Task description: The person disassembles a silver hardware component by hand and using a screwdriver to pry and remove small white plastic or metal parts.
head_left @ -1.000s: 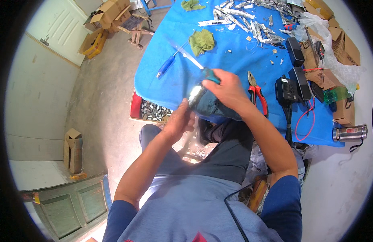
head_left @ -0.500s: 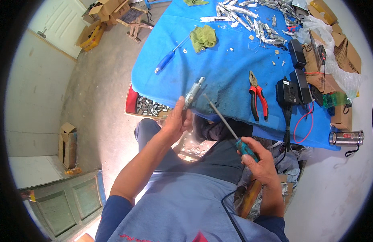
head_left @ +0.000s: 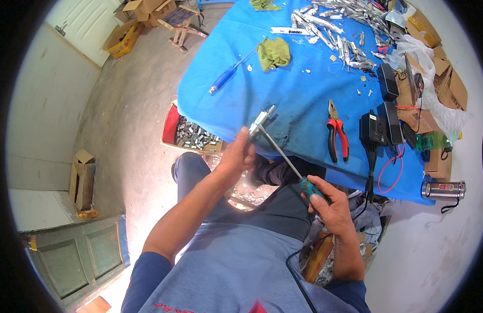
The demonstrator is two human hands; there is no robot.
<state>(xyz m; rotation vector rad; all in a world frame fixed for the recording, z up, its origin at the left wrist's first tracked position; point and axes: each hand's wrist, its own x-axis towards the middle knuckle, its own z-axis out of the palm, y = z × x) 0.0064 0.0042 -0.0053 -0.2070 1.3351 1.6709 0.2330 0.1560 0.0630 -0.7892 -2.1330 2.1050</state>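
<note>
My left hand (head_left: 236, 158) is closed on a narrow silver metal part (head_left: 261, 120), held up over the table's near edge. In my right hand (head_left: 330, 206) is a screwdriver with a teal handle (head_left: 312, 189), gripped by that handle. Its long shaft (head_left: 281, 152) slants up and left, and the tip meets the silver part or lies just in front of it; I cannot tell which. Red-and-black pliers (head_left: 336, 131) lie to the right on the blue cloth (head_left: 304, 99). A second screwdriver, with a blue handle (head_left: 222, 80), lies farther off to the left.
Silver metal parts (head_left: 351, 52) are heaped at the far right, near a green rag (head_left: 273, 54). Black power adapters (head_left: 373, 129) with cables line the right side, beside a steel flask (head_left: 444, 191). Below the table's left corner, a box (head_left: 170, 124) holds small metal pieces.
The screwdriver's tip has moved left and up to the silver part, with my right hand shifting slightly left. The whole view has also shifted a little.
</note>
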